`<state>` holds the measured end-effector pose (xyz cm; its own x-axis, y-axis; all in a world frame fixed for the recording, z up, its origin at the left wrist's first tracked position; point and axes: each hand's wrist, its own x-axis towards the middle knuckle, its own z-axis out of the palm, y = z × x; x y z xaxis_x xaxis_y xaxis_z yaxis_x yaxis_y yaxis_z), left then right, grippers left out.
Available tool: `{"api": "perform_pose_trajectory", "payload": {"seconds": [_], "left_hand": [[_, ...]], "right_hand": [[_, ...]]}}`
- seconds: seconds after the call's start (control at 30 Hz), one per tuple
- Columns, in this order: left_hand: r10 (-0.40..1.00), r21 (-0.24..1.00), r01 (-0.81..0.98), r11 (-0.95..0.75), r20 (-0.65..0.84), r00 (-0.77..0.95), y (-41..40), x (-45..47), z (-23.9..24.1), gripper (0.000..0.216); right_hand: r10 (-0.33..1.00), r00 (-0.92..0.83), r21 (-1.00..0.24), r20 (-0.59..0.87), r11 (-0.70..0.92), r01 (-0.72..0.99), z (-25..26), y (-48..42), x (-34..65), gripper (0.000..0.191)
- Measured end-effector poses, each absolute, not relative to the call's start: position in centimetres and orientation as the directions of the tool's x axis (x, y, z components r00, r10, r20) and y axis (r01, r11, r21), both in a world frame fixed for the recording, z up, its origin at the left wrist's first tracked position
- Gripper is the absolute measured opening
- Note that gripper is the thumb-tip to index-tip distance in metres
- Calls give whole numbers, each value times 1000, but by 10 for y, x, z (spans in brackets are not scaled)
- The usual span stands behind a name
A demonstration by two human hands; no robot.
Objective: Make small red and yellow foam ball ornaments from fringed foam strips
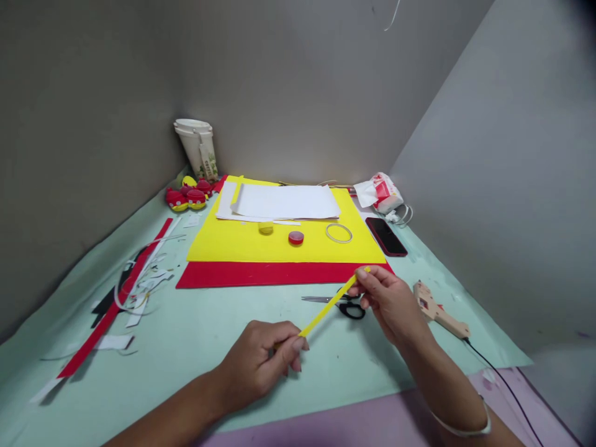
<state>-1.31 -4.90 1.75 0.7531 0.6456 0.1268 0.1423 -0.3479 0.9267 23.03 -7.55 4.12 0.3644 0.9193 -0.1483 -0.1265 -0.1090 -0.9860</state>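
Note:
A narrow yellow strip is stretched slantwise between my two hands, above the pale green table cover. My left hand pinches its lower end, and my right hand pinches the upper end between thumb and finger. Behind the strip and partly hidden by my right hand lie scissors with black handles, their blades pointing left. Just beyond are a red sheet and, on top of it, a yellow sheet. On the yellow sheet sit a small red roll, a small yellow roll and a thin ring.
White paper lies at the back. A glue gun with a cord and a phone are on the right, near a tissue pack. Left are a red strip, scraps, red-yellow padded pieces and a white cup-shaped container.

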Motion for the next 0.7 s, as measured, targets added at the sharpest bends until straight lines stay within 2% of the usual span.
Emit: {"api": "perform_pose_trajectory", "payload": {"seconds": [0.13, 0.27, 0.47, 0.7], "left_hand": [[664, 986, 144, -89, -49, 746, -44, -12, 12, 32], [640, 977, 176, 117, -210, 739, -41, -11, 5, 35], [615, 956, 263, 133, -288, 734, -41, -8, 7, 35], [654, 947, 262, 184, -317, 687, -41, -7, 6, 42]], "right_hand": [[852, 512, -980, -104, 0, -197, 45, -71, 239, 32], [829, 551, -976, -90, 38, -215, 44, -68, 240, 32], [853, 517, -980, -71, 37, -196, 37, -68, 239, 31], [832, 554, -974, -22, 108, -201, 38, -70, 246, 27]]}}
